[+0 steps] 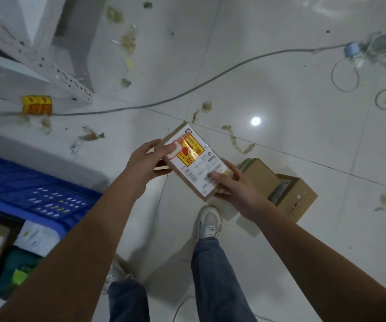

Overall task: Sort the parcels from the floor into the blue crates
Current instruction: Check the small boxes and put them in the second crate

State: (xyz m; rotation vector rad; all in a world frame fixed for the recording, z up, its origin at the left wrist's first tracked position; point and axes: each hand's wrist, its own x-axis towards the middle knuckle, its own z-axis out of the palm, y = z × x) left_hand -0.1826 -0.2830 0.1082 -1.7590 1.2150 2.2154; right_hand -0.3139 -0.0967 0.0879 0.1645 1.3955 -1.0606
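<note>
The flat, rectangular brown cardboard parcel with a white shipping label and a red-and-yellow sticker [194, 162] is held in the air above the white tiled floor [292, 101], in front of the person's legs and well apart from the blue plastic crate [36, 182] at lower left. The left hand [144, 162] grips the parcel's upper-left long edge, thumb on the label face and fingers curled underneath. The right hand [236, 188] grips the lower-right corner, thumb pressing the label and fingers wrapped round the edge. Judged from its thin profile and the relaxed hold, the parcel is probably light and fairly stiff; the card should keep its shape under edge pressure. The glossy sticker and label may be slippery, so hold should be taken on the bare card edges, thumb opposed to fingers, not on the film. One hand at the middle of a long edge should suffice for placing it. Two further brown cardboard boxes [278, 182] lie on the floor just beside the right foot, still to be sorted. The crate already contains several parcels.
</note>
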